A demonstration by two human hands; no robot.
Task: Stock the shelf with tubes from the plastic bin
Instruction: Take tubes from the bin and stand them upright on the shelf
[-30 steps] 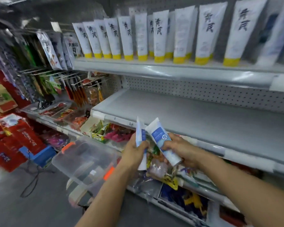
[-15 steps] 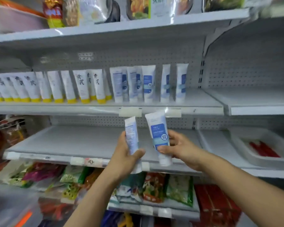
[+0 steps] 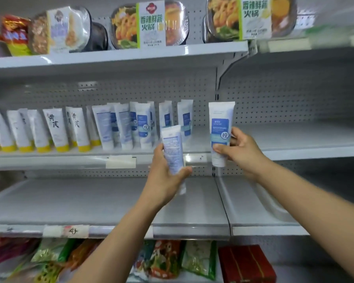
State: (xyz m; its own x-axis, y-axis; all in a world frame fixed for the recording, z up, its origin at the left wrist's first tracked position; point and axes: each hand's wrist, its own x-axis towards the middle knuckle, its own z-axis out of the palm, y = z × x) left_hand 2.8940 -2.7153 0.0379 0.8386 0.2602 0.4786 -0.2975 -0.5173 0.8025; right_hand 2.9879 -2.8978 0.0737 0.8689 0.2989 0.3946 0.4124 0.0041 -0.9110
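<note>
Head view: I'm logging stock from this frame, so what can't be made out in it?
Plastic bin: outside the head view.
Left-hand tube: lower part covered by the left hand; print blurred.
Right-hand tube: small print too blurred; right hand covers one edge.
Shelved blue-label tubes: rear ones hidden by front ones.
Yellow-capped tubes: row cut by the left edge.

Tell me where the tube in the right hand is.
Head view, right of centre: the right hand holds the tube upright at the shelf edge, just right of the standing blue-label tubes.

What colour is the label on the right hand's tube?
Blue, on a white tube, clearest in the head view.
</note>
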